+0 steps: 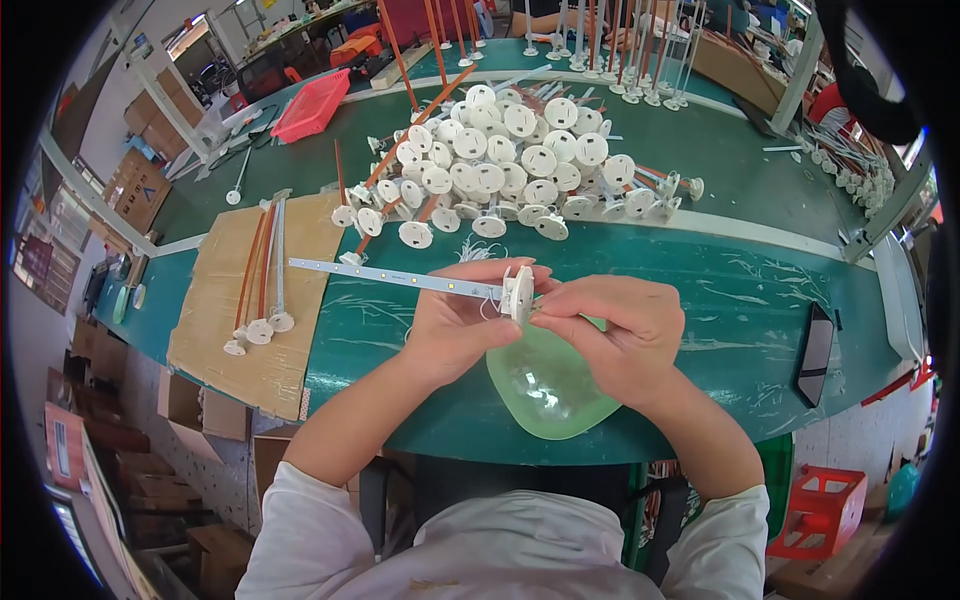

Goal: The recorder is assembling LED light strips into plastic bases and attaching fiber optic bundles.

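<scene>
My left hand (440, 330) is closed around a narrow LED strip (385, 277) at its white round end cap (520, 293). The strip points to the left, its row of small yellow LEDs facing up, and thin white wires show by the fingers. Against the outer face of the cap, the thumb and fingers of my right hand (635, 325) are pinched together; whatever is between them is too small to make out. Below both hands, near the table's front edge, sits a translucent green bowl (550, 405), partly covered by the right hand.
A large heap of white-capped strips (500, 160) lies ahead. To the left, several strips (262, 290) rest on a cardboard sheet (215, 260). A dark phone (815, 355) lies at right, a red basket (312, 105) at far left. Upright strips (640, 60) stand at the back.
</scene>
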`<state>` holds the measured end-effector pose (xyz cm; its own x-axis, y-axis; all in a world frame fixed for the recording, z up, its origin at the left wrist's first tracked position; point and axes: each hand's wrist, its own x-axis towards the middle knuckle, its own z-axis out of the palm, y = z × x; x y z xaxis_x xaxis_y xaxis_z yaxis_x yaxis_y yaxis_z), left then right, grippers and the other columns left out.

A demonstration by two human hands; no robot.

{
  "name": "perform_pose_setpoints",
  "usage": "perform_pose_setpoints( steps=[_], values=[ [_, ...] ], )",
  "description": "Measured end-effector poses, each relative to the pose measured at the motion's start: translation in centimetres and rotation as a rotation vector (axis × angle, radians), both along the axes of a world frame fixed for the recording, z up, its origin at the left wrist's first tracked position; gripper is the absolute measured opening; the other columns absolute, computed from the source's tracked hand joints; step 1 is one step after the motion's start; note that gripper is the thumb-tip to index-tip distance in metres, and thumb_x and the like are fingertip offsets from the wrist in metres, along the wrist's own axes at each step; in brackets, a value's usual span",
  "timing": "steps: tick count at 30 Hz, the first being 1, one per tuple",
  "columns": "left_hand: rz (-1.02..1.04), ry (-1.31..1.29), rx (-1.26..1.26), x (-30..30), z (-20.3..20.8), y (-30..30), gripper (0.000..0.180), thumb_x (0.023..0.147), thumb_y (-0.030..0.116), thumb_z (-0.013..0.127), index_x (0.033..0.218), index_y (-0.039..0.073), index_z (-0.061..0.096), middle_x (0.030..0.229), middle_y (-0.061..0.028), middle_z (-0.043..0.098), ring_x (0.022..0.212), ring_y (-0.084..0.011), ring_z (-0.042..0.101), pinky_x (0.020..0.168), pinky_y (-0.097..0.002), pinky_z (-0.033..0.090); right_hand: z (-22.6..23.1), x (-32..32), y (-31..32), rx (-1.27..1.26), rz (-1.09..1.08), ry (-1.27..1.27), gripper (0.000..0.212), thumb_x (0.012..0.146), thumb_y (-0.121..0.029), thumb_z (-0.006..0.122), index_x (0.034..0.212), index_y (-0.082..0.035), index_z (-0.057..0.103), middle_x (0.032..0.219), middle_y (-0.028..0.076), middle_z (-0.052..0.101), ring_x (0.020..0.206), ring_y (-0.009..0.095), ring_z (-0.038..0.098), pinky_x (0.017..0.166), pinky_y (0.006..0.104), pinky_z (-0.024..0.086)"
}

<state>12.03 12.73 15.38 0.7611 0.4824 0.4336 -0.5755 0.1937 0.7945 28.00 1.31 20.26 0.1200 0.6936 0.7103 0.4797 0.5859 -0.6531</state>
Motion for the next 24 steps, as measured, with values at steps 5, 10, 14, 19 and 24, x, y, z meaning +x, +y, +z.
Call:
perform_pose_setpoints(
  steps=[5, 10, 14, 19, 24],
  values=[
    [-0.014, -0.002, 0.034, 0.0, -0.1, -0.1, 0.059, 0.08, 0.006, 0.078, 0.133, 0.004, 0.054, 0.129, -0.0171, 0.061, 0.122, -0.0311, 0.057, 0.106, -0.0477, 0.043, -0.7, -0.1, 0.1, 0.003, -0.042, -0.06, 0.012, 0.074, 0.003, 0.075, 0.084, -0.001, 0.074, 0.078, 0.01, 0.072, 0.069, 0.018, 0.07, 0.064, 0.0262, 0.053],
    [-0.008, 0.015, -0.09, -0.2, -0.1, -0.1, 0.058, 0.078, 0.008, 0.08, 0.131, 0.003, 0.056, 0.126, -0.0193, 0.062, 0.119, -0.0282, 0.059, 0.104, -0.0445, 0.045, -0.4, 0.3, 0.5, 0.057, 0.015, -0.162, 0.015, 0.075, 0.005, 0.074, 0.088, 0.0, 0.074, 0.083, 0.01, 0.071, 0.072, 0.019, 0.068, 0.063, 0.0268, 0.053],
    [-0.055, 0.03, -0.034, -0.4, 0.2, 0.4, 0.057, 0.077, 0.009, 0.082, 0.128, 0.002, 0.058, 0.125, -0.0206, 0.062, 0.117, -0.028, 0.061, 0.101, -0.0439, 0.047, 0.1, 1.2, 0.4, 0.018, 0.17, -0.2, 0.015, 0.074, 0.006, 0.074, 0.088, 0.001, 0.073, 0.085, 0.01, 0.071, 0.072, 0.019, 0.068, 0.063, 0.0269, 0.053],
    [-0.087, 0.037, 0.005, -0.4, -0.2, 0.4, 0.059, 0.075, 0.008, 0.083, 0.128, 0.001, 0.057, 0.126, -0.0221, 0.061, 0.116, -0.0294, 0.062, 0.102, -0.0444, 0.048, 0.3, 0.9, 0.0, -0.006, 0.091, -0.27, 0.014, 0.073, 0.006, 0.075, 0.086, 0.002, 0.071, 0.08, 0.01, 0.071, 0.069, 0.021, 0.069, 0.062, 0.0282, 0.054],
    [0.011, 0.069, -0.078, -0.2, 0.1, -1.0, 0.06, 0.077, 0.005, 0.081, 0.131, 0.0, 0.054, 0.128, -0.0227, 0.06, 0.121, -0.0321, 0.059, 0.105, -0.0454, 0.047, -1.0, -0.5, 0.1, 0.192, -0.188, -0.425, 0.015, 0.074, 0.011, 0.069, 0.084, 0.001, 0.066, 0.077, 0.012, 0.069, 0.066, 0.025, 0.069, 0.061, 0.0291, 0.054]
  ],
)
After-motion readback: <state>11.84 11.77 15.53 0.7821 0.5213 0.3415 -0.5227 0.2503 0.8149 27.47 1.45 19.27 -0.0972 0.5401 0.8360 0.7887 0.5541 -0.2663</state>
